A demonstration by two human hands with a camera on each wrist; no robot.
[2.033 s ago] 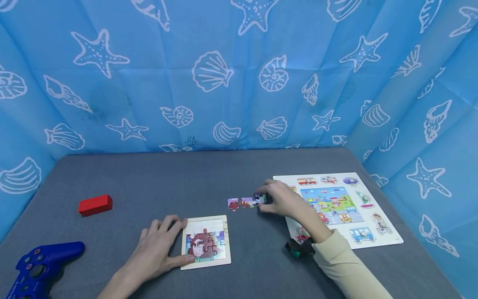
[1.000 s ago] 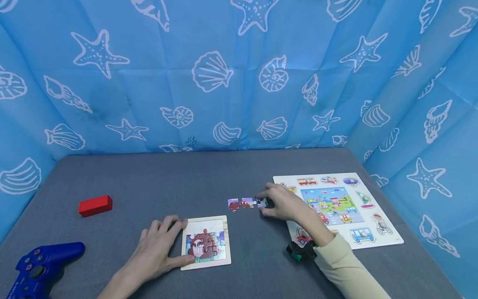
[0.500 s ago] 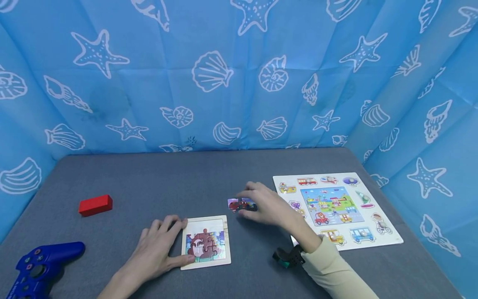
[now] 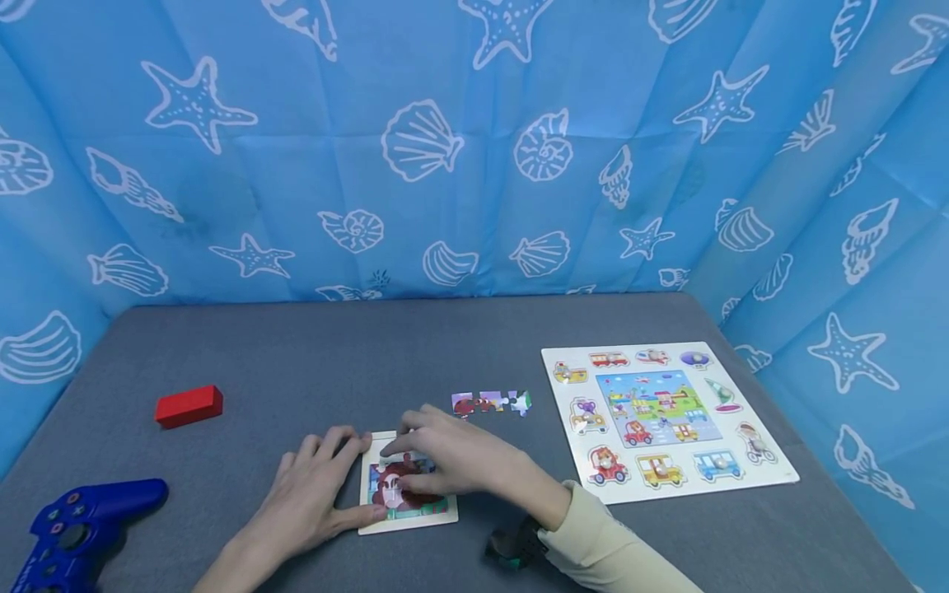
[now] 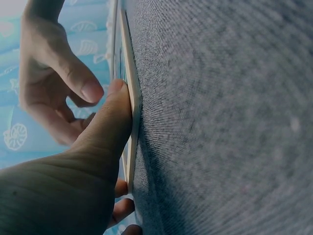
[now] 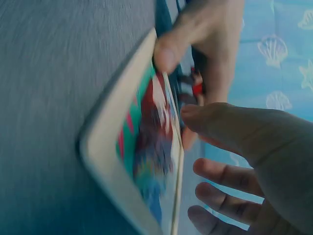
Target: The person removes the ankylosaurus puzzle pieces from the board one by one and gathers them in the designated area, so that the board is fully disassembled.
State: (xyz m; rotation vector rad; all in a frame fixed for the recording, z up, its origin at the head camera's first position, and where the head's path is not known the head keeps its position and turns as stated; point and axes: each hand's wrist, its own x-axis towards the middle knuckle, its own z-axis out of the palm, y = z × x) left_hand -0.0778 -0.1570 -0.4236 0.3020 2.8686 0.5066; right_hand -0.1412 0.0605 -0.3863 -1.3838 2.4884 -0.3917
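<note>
A small wooden jigsaw tray (image 4: 454,478) lies on the grey cloth, with joined pieces showing a reddish-brown picture (image 6: 157,105). My left hand (image 4: 307,486) grips its left side, thumb (image 5: 115,105) on the near corner and fingers at the far one. Over the tray, my right hand (image 4: 460,453) hovers with thumb and fingers apart and nothing between them. It hides part of the picture in the head view. Three loose jigsaw pieces lie in a row behind the tray: a purple and red one (image 4: 462,402), a middle one (image 4: 491,400) and a white and green one (image 4: 521,403).
To the right lies a white peg puzzle board (image 4: 749,478) with vehicle pieces. At the left are a red block (image 4: 189,406) and a blue game controller (image 4: 96,515). A blue curtain (image 4: 445,165) with shell prints hangs behind the table.
My right hand has let go of the white and green piece, passed over the other loose pieces and come left and nearer, over the tray. My left hand has stayed in place.
</note>
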